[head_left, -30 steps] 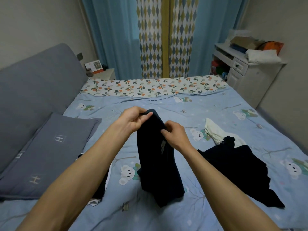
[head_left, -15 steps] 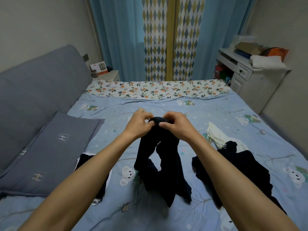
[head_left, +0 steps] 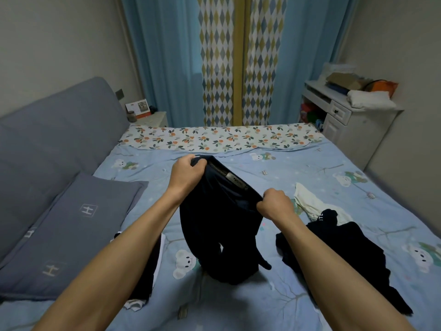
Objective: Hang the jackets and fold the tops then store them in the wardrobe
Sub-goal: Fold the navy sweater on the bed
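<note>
Head view. A dark navy top (head_left: 219,237) is hanging upright over the middle of the bed (head_left: 310,168), long axis vertical, its lower end bunching on the sheet. Its neckline is being stretched open, running diagonally from far-left down to near-right, with a label strip showing inside.

The bed is lying under a blue bear-print sheet with a floral strip at the far edge. A grey pillow (head_left: 71,232) is leaning by the grey headboard (head_left: 52,144) at left. A black garment (head_left: 338,256) is sprawling on the sheet at right, touching a white garment (head_left: 307,201); another dark piece is lying under the left forearm, possibly folded, mostly hidden. A white cabinet (head_left: 353,125) and blue curtains (head_left: 162,56) are standing beyond.

The left hand (head_left: 187,173) is gripping the neckline's far end, fingers curled round the cloth. The right hand (head_left: 274,205) is clenching its near end.
</note>
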{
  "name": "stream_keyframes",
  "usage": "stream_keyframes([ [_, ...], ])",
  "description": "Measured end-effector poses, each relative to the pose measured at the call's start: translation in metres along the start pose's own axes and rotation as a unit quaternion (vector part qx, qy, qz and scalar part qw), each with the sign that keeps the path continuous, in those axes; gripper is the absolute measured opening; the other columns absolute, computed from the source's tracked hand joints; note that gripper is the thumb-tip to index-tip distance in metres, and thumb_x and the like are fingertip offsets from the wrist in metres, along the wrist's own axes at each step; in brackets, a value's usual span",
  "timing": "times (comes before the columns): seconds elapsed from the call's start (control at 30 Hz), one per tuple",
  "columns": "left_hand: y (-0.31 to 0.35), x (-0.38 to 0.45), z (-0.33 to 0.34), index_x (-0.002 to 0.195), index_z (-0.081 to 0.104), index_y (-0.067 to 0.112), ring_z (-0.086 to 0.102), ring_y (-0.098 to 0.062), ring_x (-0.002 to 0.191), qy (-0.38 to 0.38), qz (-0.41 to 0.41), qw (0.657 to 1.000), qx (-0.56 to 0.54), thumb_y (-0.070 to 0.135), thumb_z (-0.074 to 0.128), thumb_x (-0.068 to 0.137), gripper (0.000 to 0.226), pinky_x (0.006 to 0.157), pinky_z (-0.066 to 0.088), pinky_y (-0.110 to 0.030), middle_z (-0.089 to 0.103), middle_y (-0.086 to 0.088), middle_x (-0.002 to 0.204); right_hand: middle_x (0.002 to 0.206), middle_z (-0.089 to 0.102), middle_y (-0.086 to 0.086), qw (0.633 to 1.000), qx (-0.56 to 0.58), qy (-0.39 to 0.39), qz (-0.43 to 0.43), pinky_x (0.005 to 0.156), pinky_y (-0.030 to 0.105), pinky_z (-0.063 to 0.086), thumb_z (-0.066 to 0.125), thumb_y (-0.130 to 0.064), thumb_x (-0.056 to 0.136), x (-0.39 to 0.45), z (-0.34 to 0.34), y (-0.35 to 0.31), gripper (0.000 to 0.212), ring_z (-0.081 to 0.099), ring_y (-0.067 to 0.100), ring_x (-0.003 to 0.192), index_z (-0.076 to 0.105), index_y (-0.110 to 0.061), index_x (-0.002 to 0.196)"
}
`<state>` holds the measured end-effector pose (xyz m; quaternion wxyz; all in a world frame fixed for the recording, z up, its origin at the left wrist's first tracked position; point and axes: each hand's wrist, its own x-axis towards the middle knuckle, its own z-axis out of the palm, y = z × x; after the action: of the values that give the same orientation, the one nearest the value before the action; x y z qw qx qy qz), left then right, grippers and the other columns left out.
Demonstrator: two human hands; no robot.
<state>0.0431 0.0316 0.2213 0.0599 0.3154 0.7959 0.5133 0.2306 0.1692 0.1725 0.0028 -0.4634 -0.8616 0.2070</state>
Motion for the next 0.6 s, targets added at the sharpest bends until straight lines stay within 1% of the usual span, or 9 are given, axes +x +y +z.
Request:
stream_keyframes([
  [0.07, -0.003, 0.008, -0.013, 0.063, 0.046, 0.015, 0.044, -0.015, 0.056, -0.007, 0.034, 0.997, 0.067, 0.034, 0.065, 0.089, 0.037, 0.053, 0.033, -0.031, 0.048, 0.001, 0.06, 0.081, 0.062, 0.012, 0.997, 0.056, -0.016, 0.047, 0.059, 0.031, 0.054, 0.046, -0.012, 0.08, -0.004, -0.004, -0.001, 0.009, 0.064, 0.031, 0.067, 0.051, -0.006, 0.077],
  [0.1, -0.01, 0.014, -0.02, 0.063, 0.046, 0.016, 0.045, -0.014, 0.057, -0.022, 0.046, 0.994, 0.1, 0.038, 0.067, 0.089, 0.039, 0.054, 0.033, -0.032, 0.048, 0.002, 0.061, 0.078, 0.066, 0.016, 0.99, 0.119, -0.023, 0.068, 0.058, 0.035, 0.058, 0.044, -0.009, 0.081, -0.003, -0.004, -0.006, 0.013, 0.066, 0.031, 0.059, 0.055, -0.002, 0.077],
  [0.2, -0.027, 0.024, -0.028, 0.069, 0.045, 0.019, 0.052, -0.023, 0.067, -0.085, 0.075, 0.976, 0.184, 0.036, 0.062, 0.092, 0.032, 0.059, 0.041, -0.036, 0.052, 0.001, 0.066, 0.07, 0.063, 0.021, 0.937, 0.334, -0.014, 0.099, 0.052, 0.04, 0.059, 0.037, 0.005, 0.085, 0.001, -0.013, -0.021, 0.018, 0.062, 0.031, 0.046, 0.055, 0.005, 0.084],
  [0.3, -0.035, 0.025, -0.03, 0.087, 0.05, 0.018, 0.056, -0.032, 0.079, -0.116, 0.064, 0.952, 0.275, 0.028, 0.051, 0.092, 0.011, 0.061, 0.044, -0.038, 0.06, -0.007, 0.081, 0.083, 0.06, 0.019, 0.884, 0.456, 0.028, 0.098, 0.051, 0.036, 0.058, 0.035, 0.008, 0.089, 0.001, -0.019, -0.038, 0.021, 0.065, 0.029, 0.05, 0.055, 0.003, 0.092],
  [0.37, -0.031, 0.019, -0.031, 0.088, 0.052, 0.017, 0.054, -0.031, 0.079, -0.087, 0.042, 0.95, 0.297, 0.025, 0.045, 0.092, 0.011, 0.056, 0.037, -0.033, 0.059, -0.007, 0.082, 0.086, 0.064, 0.018, 0.897, 0.435, 0.051, 0.07, 0.053, 0.036, 0.059, 0.037, 0.008, 0.089, -0.003, -0.019, -0.044, 0.024, 0.07, 0.028, 0.058, 0.061, 0.004, 0.094],
  [0.47, -0.018, 0.007, -0.03, 0.071, 0.047, 0.017, 0.051, -0.027, 0.069, -0.024, -0.02, 0.97, 0.24, 0.029, 0.04, 0.093, 0.026, 0.051, 0.028, -0.031, 0.055, -0.006, 0.073, 0.079, 0.067, 0.015, 0.94, 0.325, 0.102, 0.008, 0.063, 0.044, 0.06, 0.045, 0.005, 0.081, -0.011, -0.019, -0.052, 0.021, 0.07, 0.032, 0.071, 0.066, 0.0, 0.082],
  [0.53, -0.008, -0.003, -0.03, 0.066, 0.047, 0.018, 0.051, -0.024, 0.066, -0.009, -0.045, 0.979, 0.2, 0.035, 0.041, 0.094, 0.033, 0.051, 0.028, -0.031, 0.055, -0.004, 0.069, 0.072, 0.062, 0.014, 0.957, 0.262, 0.121, -0.018, 0.057, 0.037, 0.05, 0.045, 0.005, 0.074, -0.021, -0.025, -0.057, 0.017, 0.063, 0.031, 0.071, 0.061, -0.001, 0.073],
  [0.57, -0.007, -0.006, -0.03, 0.064, 0.047, 0.018, 0.051, -0.023, 0.064, -0.013, -0.049, 0.979, 0.198, 0.036, 0.042, 0.094, 0.036, 0.051, 0.028, -0.03, 0.054, -0.003, 0.066, 0.073, 0.059, 0.015, 0.962, 0.238, 0.128, -0.022, 0.058, 0.034, 0.044, 0.043, 0.005, 0.072, -0.021, -0.026, -0.061, 0.018, 0.058, 0.032, 0.07, 0.061, 0.003, 0.076],
  [0.6, 0.001, -0.017, -0.032, 0.062, 0.047, 0.018, 0.051, -0.023, 0.063, -0.012, -0.042, 0.98, 0.196, 0.036, 0.044, 0.094, 0.037, 0.05, 0.028, -0.03, 0.053, -0.002, 0.064, 0.077, 0.059, 0.018, 0.965, 0.219, 0.143, -0.029, 0.06, 0.034, 0.044, 0.042, 0.005, 0.072, -0.032, -0.034, -0.059, 0.024, 0.055, 0.033, 0.073, 0.063, 0.006, 0.084],
])
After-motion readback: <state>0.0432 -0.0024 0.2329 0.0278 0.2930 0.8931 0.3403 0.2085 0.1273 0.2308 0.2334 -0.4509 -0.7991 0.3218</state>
